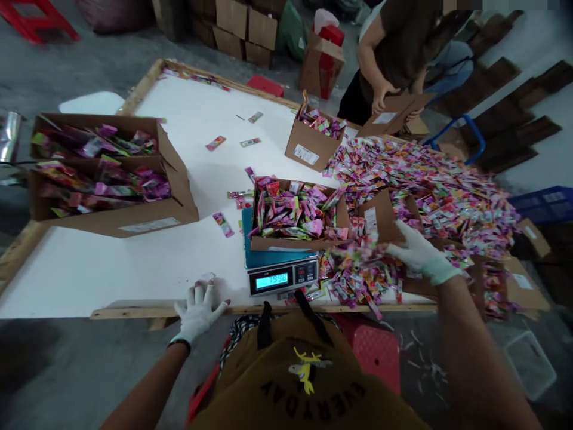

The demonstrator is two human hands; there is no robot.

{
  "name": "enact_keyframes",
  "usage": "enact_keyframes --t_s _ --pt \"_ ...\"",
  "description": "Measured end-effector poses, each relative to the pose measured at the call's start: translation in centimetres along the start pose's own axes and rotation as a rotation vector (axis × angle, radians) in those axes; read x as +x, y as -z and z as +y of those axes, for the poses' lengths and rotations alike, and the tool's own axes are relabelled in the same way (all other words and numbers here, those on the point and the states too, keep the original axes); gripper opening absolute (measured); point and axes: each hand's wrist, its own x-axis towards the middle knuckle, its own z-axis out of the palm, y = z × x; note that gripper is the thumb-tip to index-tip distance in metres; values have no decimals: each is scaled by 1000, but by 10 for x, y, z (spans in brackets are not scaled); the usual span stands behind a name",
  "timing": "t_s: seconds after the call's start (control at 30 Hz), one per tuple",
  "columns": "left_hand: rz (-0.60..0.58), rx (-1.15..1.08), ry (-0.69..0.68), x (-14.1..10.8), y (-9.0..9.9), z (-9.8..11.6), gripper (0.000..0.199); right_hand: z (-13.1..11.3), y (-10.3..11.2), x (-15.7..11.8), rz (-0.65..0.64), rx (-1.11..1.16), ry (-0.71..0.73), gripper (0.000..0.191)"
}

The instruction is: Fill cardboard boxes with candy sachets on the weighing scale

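Note:
My left hand (197,312), in a white glove with bare fingertips, lies spread on the table's near edge. My gloved right hand (418,251) is over the packet pile, right of the scale, thumb and fingers apart; blurred packets (364,251) show just beyond its fingertips. An open carton (286,243) full of small pink and purple packets rests on the scale (283,278), whose lit display seems to read 1998. Another open carton (382,215) stands right of it among the packets.
A large heap of packets (470,203) covers the table's right side. A divided carton (147,218) of packets stands left on the white table (111,269). Across the table, a person (398,54) holds a carton near a filled carton (308,149).

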Motion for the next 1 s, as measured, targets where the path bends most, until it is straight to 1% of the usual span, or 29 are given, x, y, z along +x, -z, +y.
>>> enact_keyframes --t_s 0.07,0.1,0.17,0.23,0.3,0.33,0.37,0.4,0.43,0.5,0.57,0.63,0.73,0.8,0.83,0.93,1.0 --pt "-7 4 4 1 -1 -2 93 -28 -7 9 11 75 14 67" --pt "-8 6 6 1 -2 -2 93 -47 -11 15 -1 135 30 67" --pt "-5 10 7 2 -4 -3 93 -89 -22 27 -70 203 125 65" --pt "-4 10 5 2 -5 -2 93 -131 -40 41 -209 175 224 70" --pt "-4 5 7 1 -5 -2 92 -163 -65 56 -379 29 261 80" --pt "-3 1 9 1 -5 -2 92 -175 -77 63 -459 -55 262 82" --pt "-2 -3 11 1 -5 -2 92 -182 -87 69 -523 -122 257 79" --pt "-1 -6 12 1 -4 -2 92 -186 -95 75 -564 -166 247 72" --pt "-4 -7 14 1 -4 -1 92 -188 -101 79 -574 -182 238 62" --pt "-24 0 21 1 -3 -1 92 -185 -103 83 -527 -150 221 46" --pt "-47 10 29 2 -2 -1 93 -178 -95 82 -434 -71 194 37" --pt "-57 10 37 2 -1 -1 94 -171 -79 77 -339 41 186 34" --pt "-59 0 33 2 2 0 94 -159 -44 62 -237 224 197 34" --pt "-52 -3 27 1 4 1 93 -148 -14 49 -178 325 183 37" --pt "-49 -1 23 1 4 1 93 -140 2 40 -128 361 162 39" --pt "-37 3 15 0 1 1 94 -108 45 13 66 399 54 39" --pt "-27 -15 11 -1 0 1 93 -79 63 -3 157 350 -14 36"
